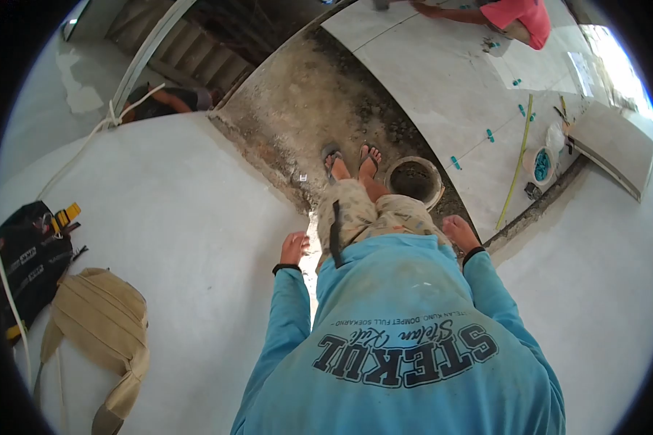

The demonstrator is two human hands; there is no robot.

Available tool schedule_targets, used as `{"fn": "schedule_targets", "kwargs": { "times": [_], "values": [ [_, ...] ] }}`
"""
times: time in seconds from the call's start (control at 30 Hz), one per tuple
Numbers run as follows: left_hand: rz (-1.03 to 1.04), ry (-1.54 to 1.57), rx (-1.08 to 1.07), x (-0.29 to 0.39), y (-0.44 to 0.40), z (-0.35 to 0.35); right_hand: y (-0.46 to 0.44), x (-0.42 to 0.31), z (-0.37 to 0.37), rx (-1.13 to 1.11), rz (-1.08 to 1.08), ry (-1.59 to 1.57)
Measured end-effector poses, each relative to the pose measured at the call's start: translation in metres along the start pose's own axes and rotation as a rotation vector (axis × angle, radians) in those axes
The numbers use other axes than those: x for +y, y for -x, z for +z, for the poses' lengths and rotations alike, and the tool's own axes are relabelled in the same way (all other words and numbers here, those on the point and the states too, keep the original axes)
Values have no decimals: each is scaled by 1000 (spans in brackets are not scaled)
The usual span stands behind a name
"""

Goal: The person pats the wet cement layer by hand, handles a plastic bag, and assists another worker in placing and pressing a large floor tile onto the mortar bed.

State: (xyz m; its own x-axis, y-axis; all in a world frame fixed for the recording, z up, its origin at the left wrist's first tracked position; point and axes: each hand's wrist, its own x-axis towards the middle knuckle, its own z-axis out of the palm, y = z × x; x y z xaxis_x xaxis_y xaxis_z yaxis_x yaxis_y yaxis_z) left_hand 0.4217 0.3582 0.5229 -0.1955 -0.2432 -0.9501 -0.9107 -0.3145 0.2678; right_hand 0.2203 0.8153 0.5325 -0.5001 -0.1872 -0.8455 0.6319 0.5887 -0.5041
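Note:
My left hand (293, 248) hangs beside my hip with its fingers loosely curled, and nothing shows in it. It is near the pale wall top or slab on the left. On the other side, my right hand (459, 232) is by my thigh, its fingers also curled in and no object visible in them. The nearest thing to it is a round bucket (413, 180), with dark residue inside, standing on the dirt strip. Sandals (332, 161) are on my feet, on the same strip.
A tan bag (101, 326) and a black bag (25, 254) lie left. Right are a small tub of teal pieces (542, 165), a yellow-green strip (519, 163), a loose tile (611, 148) and teal clips (490, 135) along tile joints. A person in a red shirt (522, 18) crouches ahead.

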Motion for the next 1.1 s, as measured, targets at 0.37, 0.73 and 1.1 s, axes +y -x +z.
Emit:
{"fn": "schedule_targets", "kwargs": {
  "times": [0.37,0.73,1.1],
  "values": [
    [-94,178,-45,-59,-19,43,2,-31,-46,107,128,9],
    [-146,174,11,-60,-12,34,-11,-56,-30,-17,31,-20],
    [67,142,24,-20,-4,38,-15,-9,-54,20,204,-7]
  ]
}}
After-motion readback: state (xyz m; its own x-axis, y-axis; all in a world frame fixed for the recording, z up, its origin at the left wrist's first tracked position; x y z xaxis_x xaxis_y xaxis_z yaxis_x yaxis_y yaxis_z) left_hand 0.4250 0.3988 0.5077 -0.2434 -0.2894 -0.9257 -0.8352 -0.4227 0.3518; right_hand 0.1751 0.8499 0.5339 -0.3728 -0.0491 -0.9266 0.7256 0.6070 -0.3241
